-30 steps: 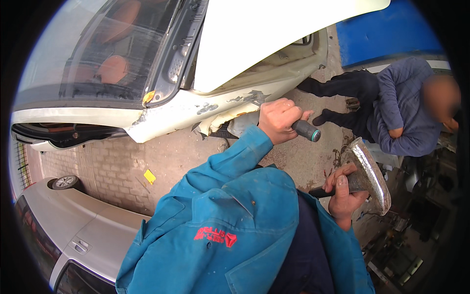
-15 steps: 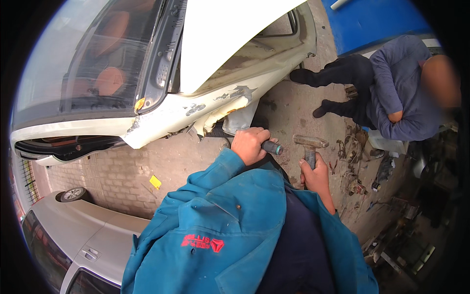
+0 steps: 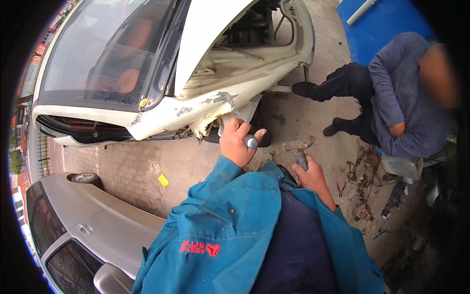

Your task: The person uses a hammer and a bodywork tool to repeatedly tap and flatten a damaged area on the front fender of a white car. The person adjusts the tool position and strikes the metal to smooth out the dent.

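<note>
My left hand (image 3: 237, 146) is wrapped round a short hand tool (image 3: 251, 142), whose rounded grey end sticks out beside the thumb. The rest of that tool is mostly hidden, so its kind is unclear. Just beyond this hand is the torn, scraped fender (image 3: 210, 115) of a cream-coloured car, with bare metal and yellowish filler showing. Whether the tool touches the fender I cannot tell. To the right, my right hand (image 3: 309, 174) grips a hammer (image 3: 296, 146) by its handle, head upward, apart from the car.
The car's white hood (image 3: 210, 34) is raised over the engine bay. A person (image 3: 404, 93) stands at the right with arms folded. Loose parts and tools (image 3: 362, 188) litter the ground there. A silver car (image 3: 98, 220) is parked at lower left, near a yellow card (image 3: 163, 181).
My left hand has moved slightly left and nearer the fender, and the tool in it has turned. The hammer has shifted a little left and down. The view has swung somewhat.
</note>
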Motion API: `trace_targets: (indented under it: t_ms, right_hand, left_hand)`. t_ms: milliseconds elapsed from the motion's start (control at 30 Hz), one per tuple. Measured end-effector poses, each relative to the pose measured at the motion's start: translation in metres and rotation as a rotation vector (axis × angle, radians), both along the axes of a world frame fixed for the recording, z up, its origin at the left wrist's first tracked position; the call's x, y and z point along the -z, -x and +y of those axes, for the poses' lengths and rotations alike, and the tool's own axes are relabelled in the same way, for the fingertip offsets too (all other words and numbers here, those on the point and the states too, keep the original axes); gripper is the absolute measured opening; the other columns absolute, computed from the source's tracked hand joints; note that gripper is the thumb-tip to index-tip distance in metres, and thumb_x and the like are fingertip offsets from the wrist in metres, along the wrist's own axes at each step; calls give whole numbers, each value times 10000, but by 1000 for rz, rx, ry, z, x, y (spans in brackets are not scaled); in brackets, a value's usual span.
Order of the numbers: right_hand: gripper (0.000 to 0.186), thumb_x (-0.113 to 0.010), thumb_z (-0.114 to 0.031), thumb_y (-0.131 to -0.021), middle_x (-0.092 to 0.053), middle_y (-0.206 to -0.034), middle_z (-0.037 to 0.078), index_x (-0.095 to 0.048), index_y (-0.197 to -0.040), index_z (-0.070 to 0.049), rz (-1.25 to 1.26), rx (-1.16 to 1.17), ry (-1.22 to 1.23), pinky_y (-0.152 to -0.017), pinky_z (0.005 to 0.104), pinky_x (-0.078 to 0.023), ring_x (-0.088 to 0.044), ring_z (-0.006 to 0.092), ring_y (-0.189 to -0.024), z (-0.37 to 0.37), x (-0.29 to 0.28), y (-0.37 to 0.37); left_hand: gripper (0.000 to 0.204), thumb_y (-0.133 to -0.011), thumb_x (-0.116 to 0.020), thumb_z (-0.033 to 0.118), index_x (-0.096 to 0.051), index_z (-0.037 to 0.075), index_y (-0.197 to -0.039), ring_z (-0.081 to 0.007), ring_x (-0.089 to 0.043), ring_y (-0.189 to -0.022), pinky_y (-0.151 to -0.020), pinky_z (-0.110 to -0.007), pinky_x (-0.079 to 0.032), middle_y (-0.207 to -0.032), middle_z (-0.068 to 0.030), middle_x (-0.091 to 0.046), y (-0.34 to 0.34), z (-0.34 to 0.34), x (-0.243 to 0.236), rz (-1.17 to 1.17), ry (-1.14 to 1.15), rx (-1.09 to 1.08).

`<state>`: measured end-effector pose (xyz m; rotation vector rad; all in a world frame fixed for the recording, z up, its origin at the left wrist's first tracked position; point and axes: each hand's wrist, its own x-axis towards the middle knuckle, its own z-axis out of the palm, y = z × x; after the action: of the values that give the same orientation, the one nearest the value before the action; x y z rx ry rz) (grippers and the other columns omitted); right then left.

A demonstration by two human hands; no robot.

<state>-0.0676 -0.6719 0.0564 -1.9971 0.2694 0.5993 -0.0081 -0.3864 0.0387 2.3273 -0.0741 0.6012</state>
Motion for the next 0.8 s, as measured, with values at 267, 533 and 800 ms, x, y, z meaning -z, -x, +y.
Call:
trace_targets:
  t_ms: [267, 533, 800]
  right_hand:
    - [458, -794, -386, -997, -755, -860, 239, -672, -1140, 32, 59, -116, 132, -732, 492, -592, -790, 375, -804, -70, 64, 1]
    - [531, -800, -443, -976, -775, -1011, 324, -688, -1196, 27, 19, -288, 175, -841, 537, -590, -785, 501, -983, -80, 75, 2]
    - [554, -799, -438, -981, -772, -1024, 329, -679, -1246, 33, 28, -381, 183, -835, 536, -587, -781, 500, -981, -96, 70, -2]
  left_hand:
    - [310, -1047, -821, 353, -811, 59, -1147, -403, -750, -1056, -901, -487, -603, -1160, -172, -779, 33, 8, 22, 159, 28, -240]
    - [343, -943, -873, 336, -854, 71, -1160, -554, -579, -1412, -1226, -576, -472, -1696, -249, -533, -6, 4, 47, 170, -325, -138]
    - [527, -827, -905, 318, -816, 84, -1290, -567, -485, -1500, -1277, -562, -434, -1826, -367, -248, -27, -13, 58, 348, -314, -169]
